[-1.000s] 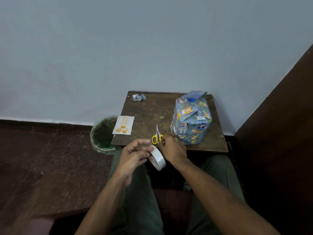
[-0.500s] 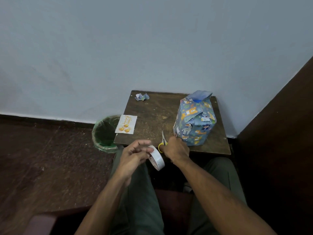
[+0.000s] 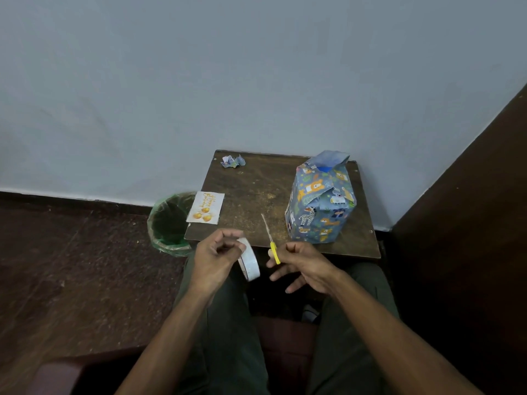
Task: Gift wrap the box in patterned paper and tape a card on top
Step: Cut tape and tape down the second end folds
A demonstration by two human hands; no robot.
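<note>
White tape roll point(image 3: 250, 263) is sitting in my left grip point(image 3: 216, 256); my right grip point(image 3: 302, 265) is pinching yellow scissors point(image 3: 272, 243), wrapped box point(image 3: 320, 205) just beyond, far right on the tabletop point(image 3: 256, 192).

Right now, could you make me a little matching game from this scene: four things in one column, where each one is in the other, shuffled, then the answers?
Things:
1. tape roll
2. scissors
3. card
4. wrapped box

Places:
A. standing on the table's right side
B. held in the right hand
C. lying at the table's left edge, beside the green bin
D. held in the left hand

Pairs: 1-D, 2-B, 3-C, 4-A
</note>
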